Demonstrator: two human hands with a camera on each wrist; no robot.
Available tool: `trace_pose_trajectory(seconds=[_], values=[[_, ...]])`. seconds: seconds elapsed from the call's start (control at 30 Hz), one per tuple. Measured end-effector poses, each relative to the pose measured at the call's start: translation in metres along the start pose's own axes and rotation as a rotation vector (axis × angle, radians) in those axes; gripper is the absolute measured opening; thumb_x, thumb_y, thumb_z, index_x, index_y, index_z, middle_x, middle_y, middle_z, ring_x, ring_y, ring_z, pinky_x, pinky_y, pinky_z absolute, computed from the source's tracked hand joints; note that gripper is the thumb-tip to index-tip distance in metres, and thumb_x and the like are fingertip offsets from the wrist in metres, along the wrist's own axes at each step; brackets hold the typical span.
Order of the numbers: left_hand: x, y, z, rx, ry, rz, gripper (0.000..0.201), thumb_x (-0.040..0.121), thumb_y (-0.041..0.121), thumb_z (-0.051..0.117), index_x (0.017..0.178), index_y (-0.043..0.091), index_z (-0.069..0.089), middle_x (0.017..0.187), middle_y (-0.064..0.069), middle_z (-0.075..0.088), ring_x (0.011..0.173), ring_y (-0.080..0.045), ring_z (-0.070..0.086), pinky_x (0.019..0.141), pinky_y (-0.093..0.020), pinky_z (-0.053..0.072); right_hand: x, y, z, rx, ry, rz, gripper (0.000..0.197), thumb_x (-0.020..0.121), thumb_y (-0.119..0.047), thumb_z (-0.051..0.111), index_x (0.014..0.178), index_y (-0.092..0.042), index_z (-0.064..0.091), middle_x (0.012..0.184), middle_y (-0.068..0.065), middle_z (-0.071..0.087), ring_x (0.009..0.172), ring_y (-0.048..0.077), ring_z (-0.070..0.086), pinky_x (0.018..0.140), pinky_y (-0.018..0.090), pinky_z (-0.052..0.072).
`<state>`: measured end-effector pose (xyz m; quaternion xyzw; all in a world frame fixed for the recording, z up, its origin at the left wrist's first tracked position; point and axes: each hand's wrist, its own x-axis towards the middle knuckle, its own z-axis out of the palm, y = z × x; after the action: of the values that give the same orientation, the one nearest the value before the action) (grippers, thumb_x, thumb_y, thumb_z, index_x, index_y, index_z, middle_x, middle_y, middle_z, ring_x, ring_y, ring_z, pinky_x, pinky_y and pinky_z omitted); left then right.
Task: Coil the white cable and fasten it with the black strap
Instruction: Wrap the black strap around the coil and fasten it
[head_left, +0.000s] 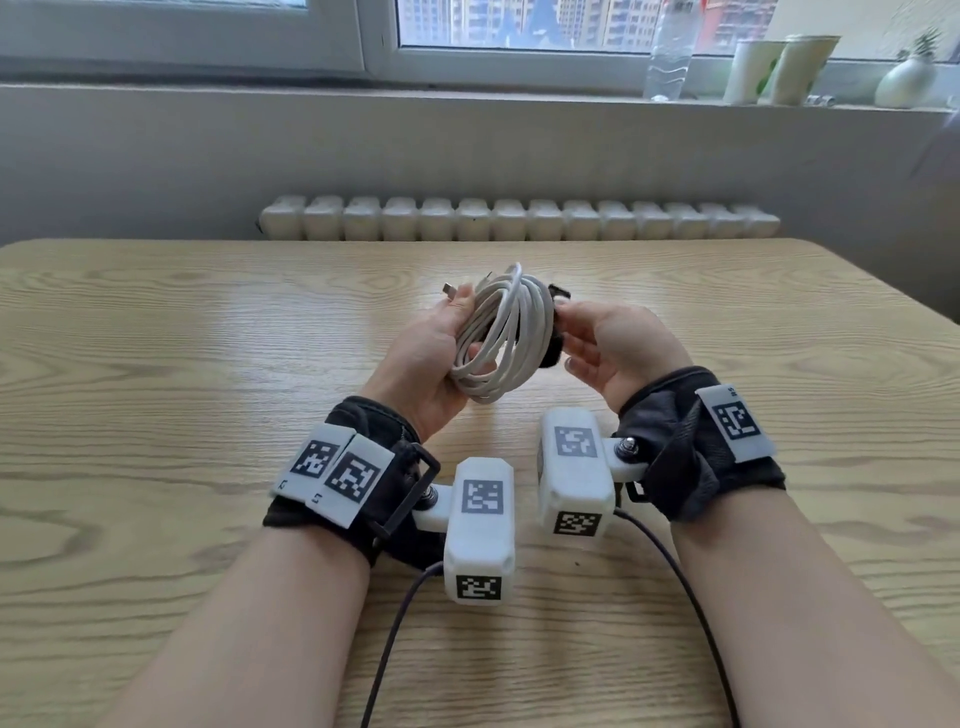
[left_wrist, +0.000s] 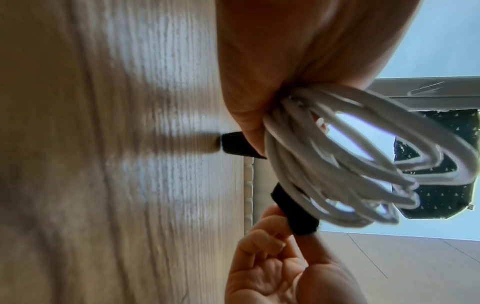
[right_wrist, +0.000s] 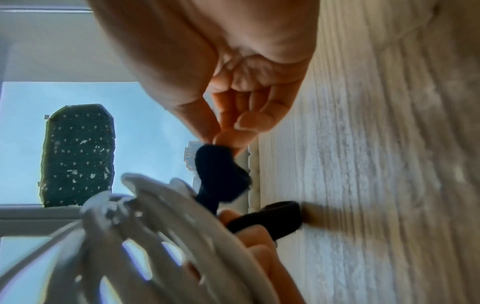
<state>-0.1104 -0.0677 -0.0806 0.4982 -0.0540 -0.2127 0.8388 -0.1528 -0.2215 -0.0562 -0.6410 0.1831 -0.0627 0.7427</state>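
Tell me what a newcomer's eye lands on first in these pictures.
First, the coiled white cable, held up above the middle of the light wooden table in the left hand. Next, the black fabric strap at the coil's right side, one end pinched by the right hand.

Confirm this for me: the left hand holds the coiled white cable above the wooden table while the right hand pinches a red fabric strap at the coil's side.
One detail is wrong: the strap is black, not red. The head view shows the left hand holding the coiled white cable above the light wooden table, and the right wrist view shows the right hand pinching the black fabric strap at the coil's side.
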Motion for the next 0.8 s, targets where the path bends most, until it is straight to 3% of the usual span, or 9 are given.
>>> trace_pose_trajectory(seconds=[0.13, 0.2, 0.27, 0.33, 0.37, 0.4, 0.47, 0.63, 0.8], values=[[-0.002, 0.000, 0.003, 0.023, -0.006, -0.010, 0.041, 0.097, 0.034, 0.046, 0.122, 0.003, 0.055, 0.095, -0.010, 0.056, 0.084, -0.022, 0.042, 0.078, -0.033, 0.033, 0.002, 0.001, 0.003, 0.063, 0.152, -0.046, 0.003, 0.091, -0.012, 0.058, 0.089, -0.011, 0.059, 0.068, -0.004, 0.064, 0.041, -0.002, 0.059, 0.045, 0.019, 0.042], [-0.003, 0.001, 0.004, 0.029, -0.008, -0.014, 0.044, 0.097, 0.034, 0.045, 0.126, 0.002, 0.053, 0.101, -0.013, 0.057, 0.084, -0.020, 0.046, 0.075, -0.030, 0.037, 0.003, -0.001, 0.000, 0.096, 0.229, -0.068, 0.009, 0.092, -0.011, 0.056, 0.084, -0.011, 0.058, 0.071, -0.002, 0.064, 0.044, 0.000, 0.060, 0.045, 0.019, 0.043], [-0.005, 0.004, 0.001, 0.015, -0.013, 0.000, 0.047, 0.099, 0.032, 0.041, 0.131, -0.001, 0.049, 0.103, -0.017, 0.062, 0.084, -0.019, 0.057, 0.066, -0.025, 0.051, 0.006, -0.004, -0.011, 0.140, 0.351, -0.083, 0.016, 0.093, -0.011, 0.053, 0.078, -0.011, 0.056, 0.073, 0.002, 0.064, 0.045, 0.002, 0.061, 0.042, 0.018, 0.042], [-0.007, 0.008, -0.003, -0.030, 0.003, 0.019, 0.044, 0.100, 0.030, 0.040, 0.130, -0.001, 0.049, 0.085, -0.009, 0.065, 0.063, -0.013, 0.062, 0.051, -0.022, 0.053, 0.010, -0.005, -0.024, 0.231, 0.429, -0.064, 0.021, 0.095, -0.012, 0.049, 0.075, -0.011, 0.053, 0.072, 0.004, 0.065, 0.039, 0.002, 0.059, 0.037, 0.016, 0.040], [-0.007, 0.008, -0.005, -0.040, 0.015, 0.025, 0.044, 0.099, 0.030, 0.041, 0.130, 0.001, 0.050, 0.083, -0.007, 0.064, 0.062, -0.013, 0.062, 0.053, -0.024, 0.053, 0.011, -0.005, -0.026, 0.275, 0.417, -0.050, 0.021, 0.097, -0.014, 0.047, 0.077, -0.011, 0.051, 0.072, 0.006, 0.066, 0.039, 0.003, 0.060, 0.036, 0.016, 0.040], [-0.007, 0.007, -0.005, -0.033, 0.031, 0.026, 0.043, 0.099, 0.031, 0.042, 0.129, 0.002, 0.051, 0.086, -0.006, 0.064, 0.069, -0.014, 0.060, 0.063, -0.027, 0.054, 0.011, -0.005, -0.025, 0.315, 0.380, -0.038, 0.020, 0.099, -0.016, 0.044, 0.080, -0.010, 0.050, 0.070, 0.008, 0.067, 0.039, 0.005, 0.061, 0.035, 0.017, 0.041], [-0.006, 0.003, -0.004, -0.015, 0.064, 0.029, 0.041, 0.098, 0.032, 0.045, 0.126, 0.004, 0.053, 0.089, -0.006, 0.064, 0.078, -0.017, 0.051, 0.080, -0.032, 0.042, 0.008, -0.004, -0.020, 0.396, 0.295, -0.027, 0.022, 0.102, -0.019, 0.037, 0.085, -0.008, 0.046, 0.065, 0.011, 0.069, 0.042, 0.009, 0.063, 0.037, 0.018, 0.045], [-0.006, 0.006, -0.006, -0.054, 0.135, 0.103, 0.038, 0.096, 0.032, 0.046, 0.124, 0.007, 0.053, 0.082, -0.004, 0.066, 0.065, -0.015, 0.048, 0.067, -0.029, 0.037, 0.007, -0.004, -0.023, 0.646, 0.190, -0.031, 0.023, 0.102, -0.016, 0.037, 0.116, 0.001, 0.041, 0.078, 0.023, 0.066, 0.054, 0.025, 0.070, 0.049, 0.028, 0.056], [-0.009, 0.006, -0.004, -0.025, 0.107, 0.142, 0.038, 0.096, 0.034, 0.046, 0.122, 0.008, 0.056, 0.077, 0.000, 0.066, 0.059, -0.010, 0.047, 0.059, -0.023, 0.040, 0.005, -0.006, -0.028, 0.735, 0.170, -0.042, 0.014, 0.100, -0.021, 0.041, 0.102, -0.008, 0.043, 0.084, 0.021, 0.068, 0.055, 0.022, 0.069, 0.046, 0.023, 0.052]])
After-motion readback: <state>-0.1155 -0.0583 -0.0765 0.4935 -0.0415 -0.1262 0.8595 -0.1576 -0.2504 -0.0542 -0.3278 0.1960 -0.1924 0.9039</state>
